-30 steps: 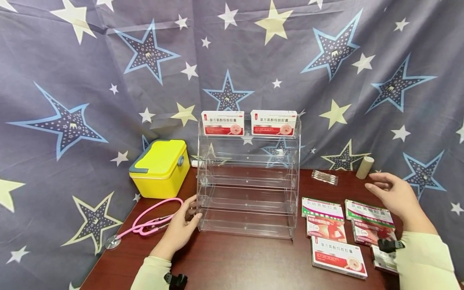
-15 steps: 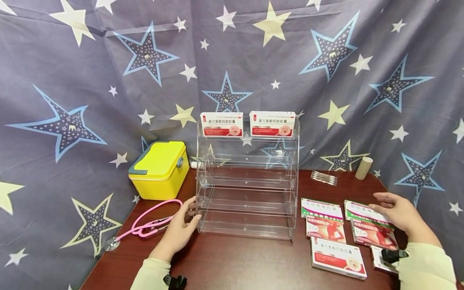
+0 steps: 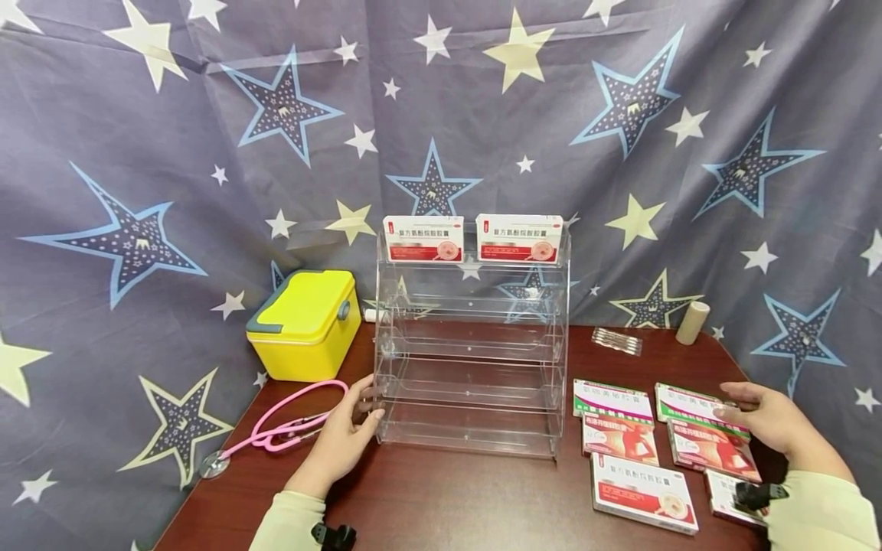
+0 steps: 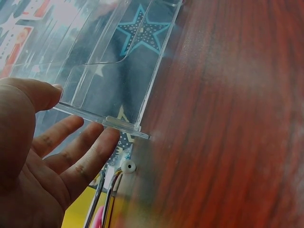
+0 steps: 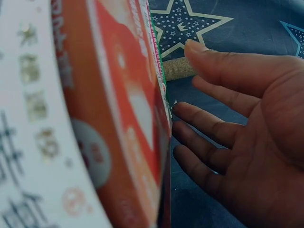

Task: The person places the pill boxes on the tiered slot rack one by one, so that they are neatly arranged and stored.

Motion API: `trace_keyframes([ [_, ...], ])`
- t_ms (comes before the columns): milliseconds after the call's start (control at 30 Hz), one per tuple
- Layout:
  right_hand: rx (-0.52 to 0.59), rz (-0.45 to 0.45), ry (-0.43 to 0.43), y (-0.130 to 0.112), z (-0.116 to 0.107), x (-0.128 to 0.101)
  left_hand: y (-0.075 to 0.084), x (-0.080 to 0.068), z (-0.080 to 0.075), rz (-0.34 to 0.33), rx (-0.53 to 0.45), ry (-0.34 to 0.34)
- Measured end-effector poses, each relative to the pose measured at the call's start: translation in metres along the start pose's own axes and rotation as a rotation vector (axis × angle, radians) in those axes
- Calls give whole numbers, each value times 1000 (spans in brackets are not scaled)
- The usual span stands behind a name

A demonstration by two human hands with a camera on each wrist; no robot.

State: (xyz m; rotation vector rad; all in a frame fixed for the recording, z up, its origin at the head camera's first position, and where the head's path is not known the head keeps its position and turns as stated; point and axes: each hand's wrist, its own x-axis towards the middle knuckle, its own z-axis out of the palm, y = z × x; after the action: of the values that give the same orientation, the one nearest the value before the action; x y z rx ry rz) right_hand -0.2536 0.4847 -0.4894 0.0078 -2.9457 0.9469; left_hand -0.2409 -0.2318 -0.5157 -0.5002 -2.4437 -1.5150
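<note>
A clear acrylic tiered rack [image 3: 472, 360] stands mid-table with two red-and-white medicine boxes [image 3: 423, 238] on its top shelf. My left hand [image 3: 347, 432] rests with straight fingers against the rack's lower left edge [image 4: 102, 118]. My right hand [image 3: 761, 417] hovers open over the right-hand medicine boxes, above a green-edged box [image 3: 689, 402] and an orange-red box [image 3: 713, 448]. In the right wrist view the fingers [image 5: 213, 128] are spread beside the orange-red box [image 5: 118, 118], holding nothing.
More boxes [image 3: 641, 490] lie flat at the front right of the brown table [image 3: 448, 497]. A yellow case [image 3: 306, 321] and a pink stethoscope [image 3: 282, 428] sit left. A beige bandage roll [image 3: 692, 321] and a clear packet [image 3: 616, 339] lie at the back right. A starry cloth hangs behind.
My right hand has come down and toward me, from near the bandage roll to just above the right-hand boxes. The left hand has stayed on the rack.
</note>
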Motion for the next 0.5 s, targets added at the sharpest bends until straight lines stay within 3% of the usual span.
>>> trace_keyframes([
  [267,-79,-9,-36,8,3,4,-1,0,0,-1,-5,6],
  [500,-99,-4,-15,9,5,3,0,0,1,4,-21,5],
])
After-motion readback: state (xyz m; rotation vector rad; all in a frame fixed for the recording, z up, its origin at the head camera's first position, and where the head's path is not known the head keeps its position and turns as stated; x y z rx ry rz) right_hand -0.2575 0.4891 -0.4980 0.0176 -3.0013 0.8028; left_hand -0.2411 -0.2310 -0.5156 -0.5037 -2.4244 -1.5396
